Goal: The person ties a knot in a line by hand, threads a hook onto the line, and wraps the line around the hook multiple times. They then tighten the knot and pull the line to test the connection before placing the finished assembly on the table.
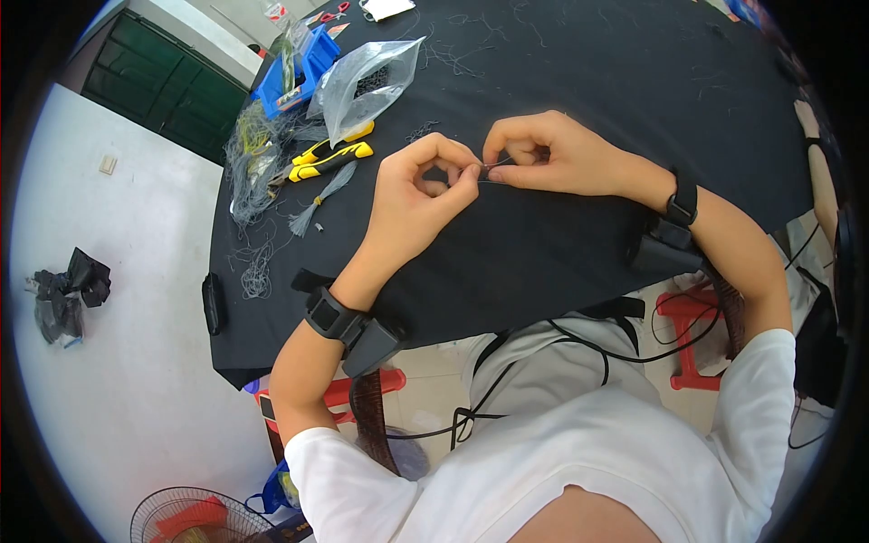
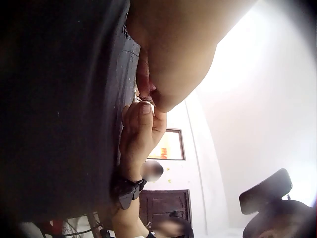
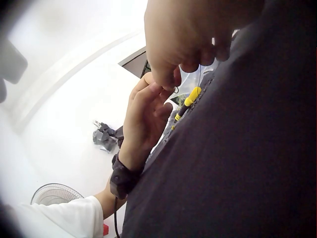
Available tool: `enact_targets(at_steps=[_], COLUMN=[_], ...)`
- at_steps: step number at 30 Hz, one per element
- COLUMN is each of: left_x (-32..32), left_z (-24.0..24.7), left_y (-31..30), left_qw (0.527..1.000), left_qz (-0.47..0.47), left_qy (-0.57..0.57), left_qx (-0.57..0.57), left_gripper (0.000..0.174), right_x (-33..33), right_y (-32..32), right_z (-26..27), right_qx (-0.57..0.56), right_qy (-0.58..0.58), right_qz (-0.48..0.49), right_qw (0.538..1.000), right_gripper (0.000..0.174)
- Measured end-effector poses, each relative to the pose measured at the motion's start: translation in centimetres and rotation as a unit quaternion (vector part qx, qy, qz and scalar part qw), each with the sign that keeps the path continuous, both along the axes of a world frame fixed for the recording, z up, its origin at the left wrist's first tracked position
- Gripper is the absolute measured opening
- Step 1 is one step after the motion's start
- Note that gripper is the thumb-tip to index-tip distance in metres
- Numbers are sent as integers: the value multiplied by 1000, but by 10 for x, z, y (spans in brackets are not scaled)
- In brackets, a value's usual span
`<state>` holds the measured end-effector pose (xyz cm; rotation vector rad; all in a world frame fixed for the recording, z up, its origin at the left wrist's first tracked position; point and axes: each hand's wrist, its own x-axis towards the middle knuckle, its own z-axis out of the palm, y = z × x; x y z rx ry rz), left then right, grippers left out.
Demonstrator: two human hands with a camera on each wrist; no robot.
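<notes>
Over the black-covered table point(image 1: 507, 271), my two hands meet fingertip to fingertip. The left hand point(image 1: 412, 195) pinches a thin dark cord between thumb and forefinger. Opposite it, the right hand point(image 1: 566, 158) pinches the same cord, its other fingers curled in. A small loop of the cord point(image 3: 177, 90) shows at the fingertips in the right wrist view; most of it is hidden by the fingers. Left of the hands lie yellow-and-black pliers point(image 1: 339, 166) and a tied bundle of grey cords point(image 1: 333, 188).
At the table's far left stand a blue bin point(image 1: 317, 59) and a clear plastic bag point(image 1: 367, 90) with dark mesh-like contents. Tangled grey string point(image 1: 256, 271) lies near the left edge. Red scissors point(image 1: 337, 13) are at the back. Another person's arm point(image 1: 819, 172) rests at the right edge.
</notes>
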<state>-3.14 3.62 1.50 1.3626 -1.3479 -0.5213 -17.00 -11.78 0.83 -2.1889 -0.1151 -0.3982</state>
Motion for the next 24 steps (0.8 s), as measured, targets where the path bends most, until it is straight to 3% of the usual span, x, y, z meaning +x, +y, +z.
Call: enact_targets(at_steps=[15, 24], left_x=[7, 6], left_z=[-7, 0], left_y=[-2, 3], left_qw=[999, 997], left_qz=[8, 10], left_qy=[-45, -68], left_qx=[-17, 37], left_gripper=[6, 4], right_x=[1, -2], right_y=[0, 2], right_z=[-2, 3], right_qx=[13, 34], right_qy=[4, 28], right_qz=[13, -1], right_qw=[1000, 999], right_gripper=[7, 11])
